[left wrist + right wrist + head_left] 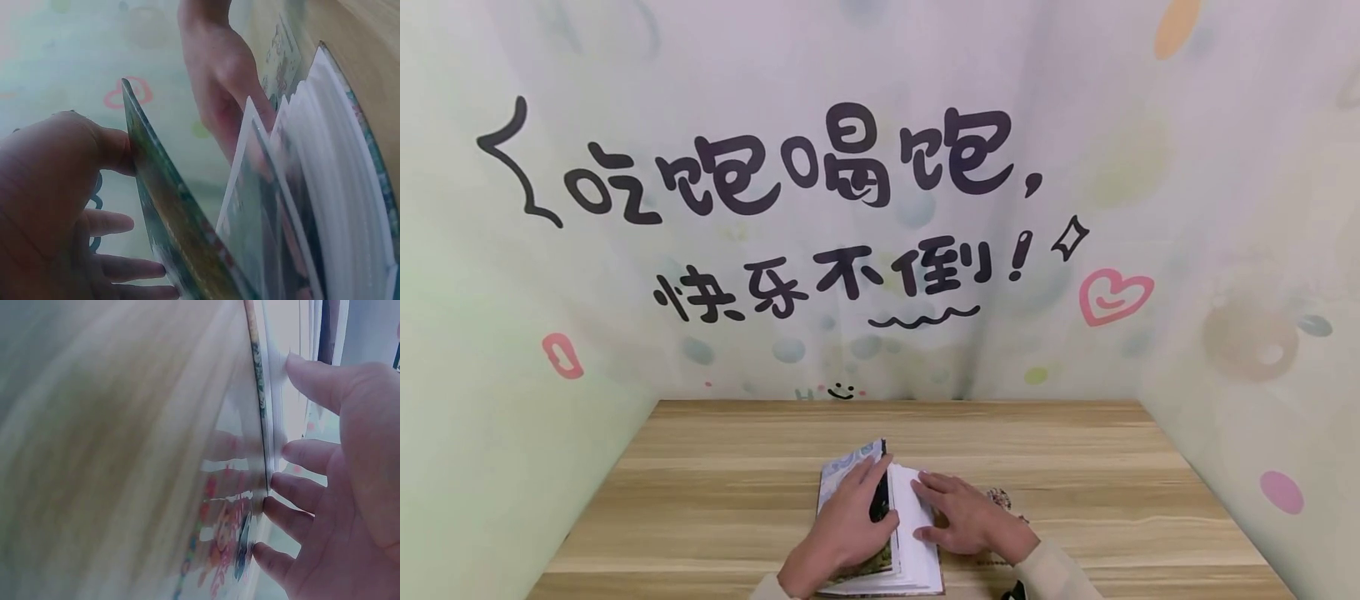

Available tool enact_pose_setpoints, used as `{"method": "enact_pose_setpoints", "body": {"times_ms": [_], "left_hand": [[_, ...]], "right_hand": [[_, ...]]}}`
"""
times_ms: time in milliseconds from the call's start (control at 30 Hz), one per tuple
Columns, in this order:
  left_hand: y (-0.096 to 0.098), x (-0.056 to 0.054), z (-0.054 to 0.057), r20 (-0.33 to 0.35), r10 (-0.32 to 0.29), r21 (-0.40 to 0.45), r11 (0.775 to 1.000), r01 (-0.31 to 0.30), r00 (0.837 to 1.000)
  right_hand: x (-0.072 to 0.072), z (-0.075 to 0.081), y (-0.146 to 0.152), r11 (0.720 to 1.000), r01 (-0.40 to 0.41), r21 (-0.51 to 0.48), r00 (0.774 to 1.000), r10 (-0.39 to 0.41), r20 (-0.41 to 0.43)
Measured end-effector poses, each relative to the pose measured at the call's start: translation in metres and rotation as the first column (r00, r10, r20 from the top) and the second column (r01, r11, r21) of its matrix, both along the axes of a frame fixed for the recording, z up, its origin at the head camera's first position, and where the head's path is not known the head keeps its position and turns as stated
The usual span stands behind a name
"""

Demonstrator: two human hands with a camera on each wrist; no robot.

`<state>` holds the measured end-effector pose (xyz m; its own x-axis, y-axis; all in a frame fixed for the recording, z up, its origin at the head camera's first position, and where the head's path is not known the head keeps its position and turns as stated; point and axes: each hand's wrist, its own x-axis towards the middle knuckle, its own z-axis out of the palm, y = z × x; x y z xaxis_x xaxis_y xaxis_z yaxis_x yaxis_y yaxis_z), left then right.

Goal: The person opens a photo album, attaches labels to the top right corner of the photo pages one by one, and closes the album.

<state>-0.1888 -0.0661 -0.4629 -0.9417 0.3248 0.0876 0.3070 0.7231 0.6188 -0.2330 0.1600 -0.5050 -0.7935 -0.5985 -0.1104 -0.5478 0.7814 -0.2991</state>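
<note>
A thick hardcover photo album [917, 575] with white pages stands partly open near the table's front edge. Its patterned cover [169, 194] is raised at an angle, and a few clear-looking leaves [275, 206] stand apart from the page block. My left hand [850, 525] rests against the outside of that cover, its fingers extended. On the other side, my right hand [962, 512] touches the white pages with thumb and fingertips spread, fingers nearly straight. In the right wrist view, the lower fingertips of the right hand [350, 469] reach past the album's edge to the table.
Beside the right hand lies a glossy clear sheet [231, 537] with colourful prints, partly covered by the hand in the head view. A small dark object [1015, 592] shows at the bottom edge. The wood-grain table [700, 467] meets a printed curtain [850, 358] behind.
</note>
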Motion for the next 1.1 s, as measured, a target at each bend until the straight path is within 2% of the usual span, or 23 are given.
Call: {"method": "enact_pose_setpoints", "body": {"times_ms": [267,467,867,1100], "left_hand": [[-0.008,0.000,0.001,-0.031,0.011,0.059,0.998,-0.009,0.999],[-0.014,0.000,0.004,-0.037,-0.005,0.117,0.993,0.009,0.999],[-0.029,0.005,0.016,0.015,0.023,0.206,0.978,-0.026,1.000],[-0.041,0.004,0.019,0.007,0.021,0.242,0.970,-0.023,1.000]], "right_hand": [[0.001,0.002,0.000,1.000,0.006,0.010,1.000,-0.006,0.007],[0.002,0.001,0.000,1.000,0.002,0.004,1.000,-0.002,-0.005],[0.001,-0.002,0.001,1.000,0.001,-0.019,1.000,-0.001,-0.003],[0.002,-0.001,0.001,1.000,-0.005,-0.020,1.000,0.005,-0.004]]}}
